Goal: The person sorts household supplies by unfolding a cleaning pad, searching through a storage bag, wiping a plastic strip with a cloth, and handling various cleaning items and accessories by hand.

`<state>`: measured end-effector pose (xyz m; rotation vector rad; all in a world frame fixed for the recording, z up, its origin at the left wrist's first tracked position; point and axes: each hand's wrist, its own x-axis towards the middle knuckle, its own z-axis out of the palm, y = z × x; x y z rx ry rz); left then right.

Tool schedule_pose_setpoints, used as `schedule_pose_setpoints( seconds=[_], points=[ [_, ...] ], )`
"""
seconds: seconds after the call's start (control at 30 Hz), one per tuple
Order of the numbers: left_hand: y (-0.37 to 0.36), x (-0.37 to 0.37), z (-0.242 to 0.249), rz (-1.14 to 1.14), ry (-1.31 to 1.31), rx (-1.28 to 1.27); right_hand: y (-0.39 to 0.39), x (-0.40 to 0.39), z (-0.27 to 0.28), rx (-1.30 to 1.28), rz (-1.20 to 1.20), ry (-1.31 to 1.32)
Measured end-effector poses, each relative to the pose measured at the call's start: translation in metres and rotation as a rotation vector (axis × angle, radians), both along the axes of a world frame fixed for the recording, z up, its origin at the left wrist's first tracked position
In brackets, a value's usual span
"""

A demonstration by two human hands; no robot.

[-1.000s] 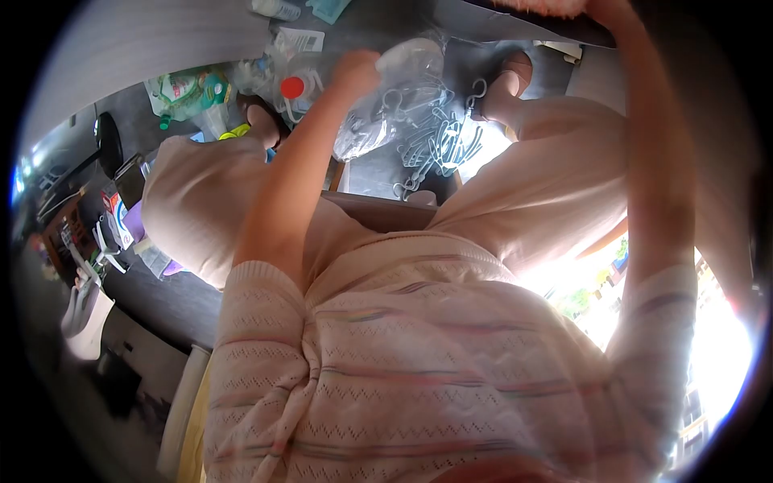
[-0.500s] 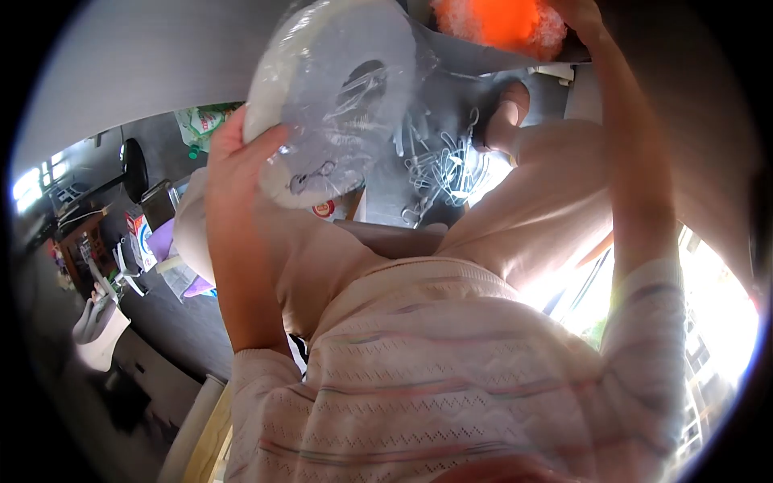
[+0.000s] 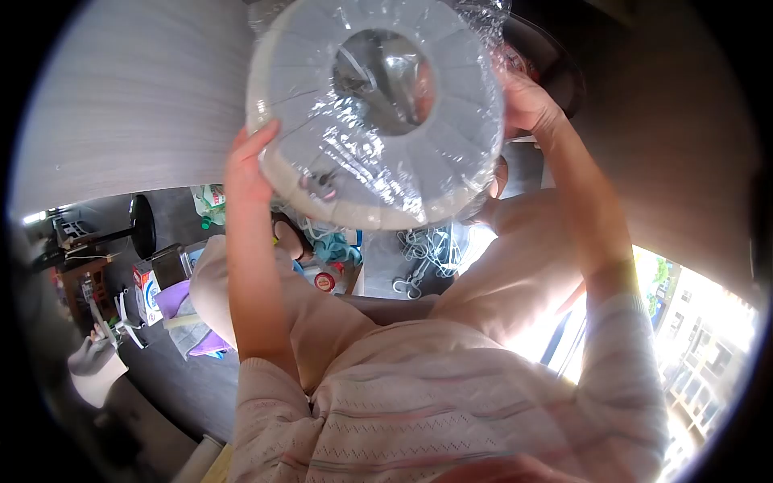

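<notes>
A pale grey padded ring [image 3: 298,80], wrapped in shiny clear plastic, is held up in front of me with its wide face toward the camera. Through its round centre hole a dark, reflective patch shows. My left hand [image 3: 254,165] grips the lower left rim, thumb on the near side and other fingers partly hidden. At the right edge, my right hand [image 3: 527,101] is closed on the plastic-covered rim, its fingertips partly out of sight behind it. A small dark and pink mark shows low on the ring.
White wire hangers [image 3: 431,253] lie in a tangle on the floor beyond my knees. Left are a green-and-white package [image 3: 211,201], a detergent-like box [image 3: 147,290] and purple cloth [image 3: 173,299]. Grey panels rise on both sides; a bright window [image 3: 700,346] is at right.
The ring has turned to face me more fully. My right hand has come down from a bright orange item to the ring's right edge; the orange item is no longer visible.
</notes>
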<state>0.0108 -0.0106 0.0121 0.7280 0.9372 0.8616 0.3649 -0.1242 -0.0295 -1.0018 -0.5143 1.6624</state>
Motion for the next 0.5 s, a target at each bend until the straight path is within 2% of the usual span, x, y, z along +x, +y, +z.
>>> schedule_pose_setpoints(
  seconds=[0.03, 0.07, 0.17, 0.2, 0.3, 0.37, 0.5],
  points=[
    [0.0, 0.023, -0.003, -0.008, 0.02, -0.028, 0.001, 0.004, 0.0, -0.063, -0.126, -0.068],
    [0.003, 0.038, -0.013, -0.061, -0.008, -0.069, 0.003, 0.008, 0.011, -0.168, -0.216, -0.03],
    [0.004, 0.077, -0.043, -0.203, 0.001, -0.143, -0.009, 0.05, 0.002, -0.178, -0.223, 0.079],
    [0.002, 0.09, -0.051, -0.207, 0.003, -0.156, -0.016, 0.056, 0.001, -0.103, -0.271, 0.103],
    [0.012, 0.126, -0.077, -0.236, 0.022, -0.147, -0.025, 0.068, -0.016, -0.252, -0.385, -0.13],
    [0.034, 0.152, -0.095, -0.284, 0.049, -0.072, -0.03, 0.075, -0.025, -0.314, -0.33, -0.158],
    [0.082, 0.193, -0.116, -0.109, 0.069, 0.018, -0.027, 0.078, -0.034, -0.323, -0.315, -0.117]
  ],
)
